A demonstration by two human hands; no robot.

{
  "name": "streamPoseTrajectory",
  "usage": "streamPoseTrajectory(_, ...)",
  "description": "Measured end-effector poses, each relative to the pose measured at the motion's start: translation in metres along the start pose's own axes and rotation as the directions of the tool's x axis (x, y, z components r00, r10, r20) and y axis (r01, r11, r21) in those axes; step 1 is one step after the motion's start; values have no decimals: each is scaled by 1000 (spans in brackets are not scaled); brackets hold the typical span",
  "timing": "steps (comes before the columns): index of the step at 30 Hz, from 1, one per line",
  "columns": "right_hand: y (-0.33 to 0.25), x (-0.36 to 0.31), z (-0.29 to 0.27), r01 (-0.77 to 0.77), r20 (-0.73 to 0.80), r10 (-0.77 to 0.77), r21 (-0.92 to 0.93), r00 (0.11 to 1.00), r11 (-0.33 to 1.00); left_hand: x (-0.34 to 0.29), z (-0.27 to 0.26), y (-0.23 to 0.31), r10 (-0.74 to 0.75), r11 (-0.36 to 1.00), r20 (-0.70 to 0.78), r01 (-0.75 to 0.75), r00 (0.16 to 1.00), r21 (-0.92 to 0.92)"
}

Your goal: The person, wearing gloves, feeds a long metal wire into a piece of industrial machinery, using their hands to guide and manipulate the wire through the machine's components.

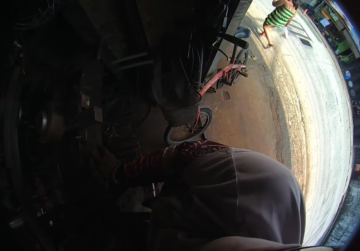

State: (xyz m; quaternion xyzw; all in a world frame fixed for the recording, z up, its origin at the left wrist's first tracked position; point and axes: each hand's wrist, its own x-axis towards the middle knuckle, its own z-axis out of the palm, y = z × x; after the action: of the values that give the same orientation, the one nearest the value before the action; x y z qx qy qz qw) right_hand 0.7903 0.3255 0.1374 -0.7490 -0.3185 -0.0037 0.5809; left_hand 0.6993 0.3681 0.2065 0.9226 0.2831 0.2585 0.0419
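Note:
My right arm, in a dark red striped sleeve (146,165), stretches leftward into deep shadow from my grey shirt (247,184). At its end my right hand (104,162) shows only dimly. Its fingers fade into the dark, so what they touch or hold cannot be made out. A small pale, crumpled-looking thing (132,198) lies below the wrist, its kind unclear. My left hand does not show. Beyond the arm stands a red bicycle (215,81) with a dark basket (184,111) over its front wheel (188,129).
Dark clutter fills the left side, with two small pale rectangles (98,113) in it. Brown ground (242,113) runs from the bicycle to a sunlit street (322,113). A person in a green striped top (280,16) is at the street's far end. Shopfronts with wheels (350,83) line the opposite side.

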Motion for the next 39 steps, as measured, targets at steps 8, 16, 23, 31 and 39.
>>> streamPoseTrajectory(8, -6, -2, -29, -248, 560, 93, 207, 823, 946, -9, -13, -13, -73, 995, 2, 73, 997, 62)
streamPoseTrajectory(16, 9, 56, -60, 57, 695, -95, 78, 713, 995, 0, -19, -7, -113, 983, -15, 114, 994, 145)
streamPoseTrajectory(23, 3, 31, -43, -278, 478, 127, 260, 869, 925, -8, -22, -12, -62, 952, -2, 60, 998, 299)
streamPoseTrajectory(31, -5, 15, -18, -605, 492, 362, 559, 792, 566, -8, -21, -14, -200, 971, 39, 193, 979, 140)
streamPoseTrajectory(39, 17, 3, -76, -381, 461, 194, 357, 866, 853, 11, -34, 49, -223, 973, -36, 220, 974, -66)
